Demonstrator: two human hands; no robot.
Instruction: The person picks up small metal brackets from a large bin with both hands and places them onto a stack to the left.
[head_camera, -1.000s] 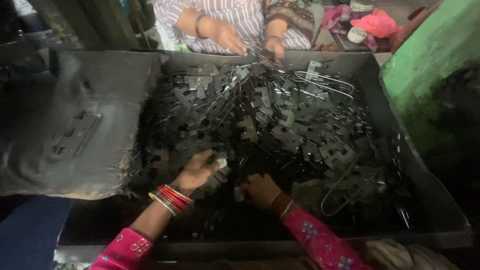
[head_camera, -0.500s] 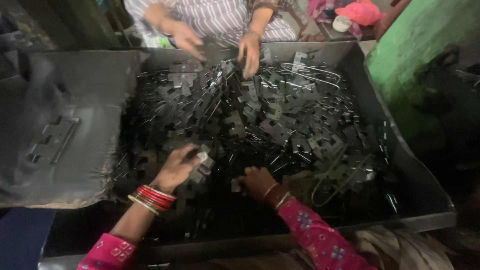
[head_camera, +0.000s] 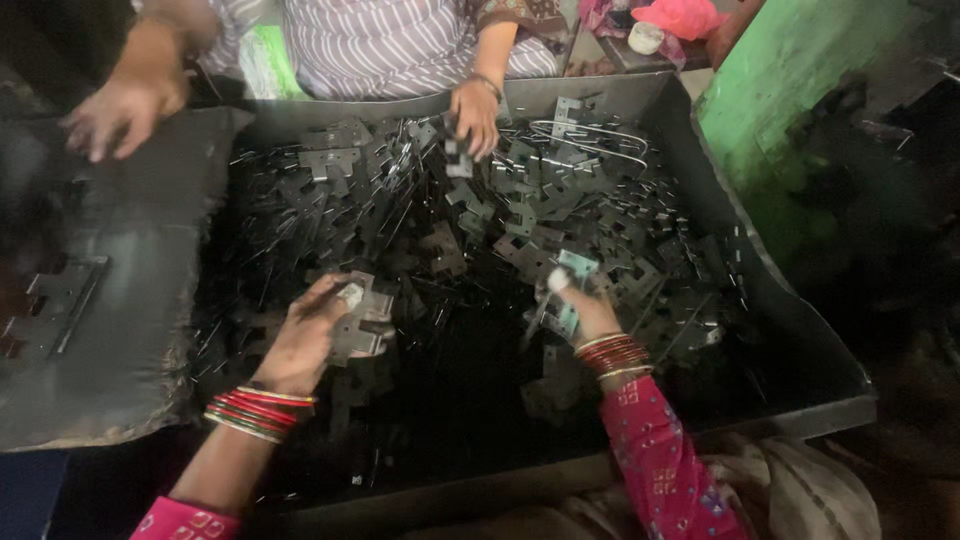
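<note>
The left hand (head_camera: 305, 340) gripped a flat metal bracket (head_camera: 362, 325), its fingers closed, while the right hand (head_camera: 588, 305) pinched another plate (head_camera: 576, 266) farther right in the tray (head_camera: 800, 350)

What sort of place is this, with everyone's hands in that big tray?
Probably a small metalworking or hardware workshop. A large dark metal tray holds a heap of flat stamped metal plates. The left hand holds some plates, and a person opposite in a striped shirt sorts too.
</note>
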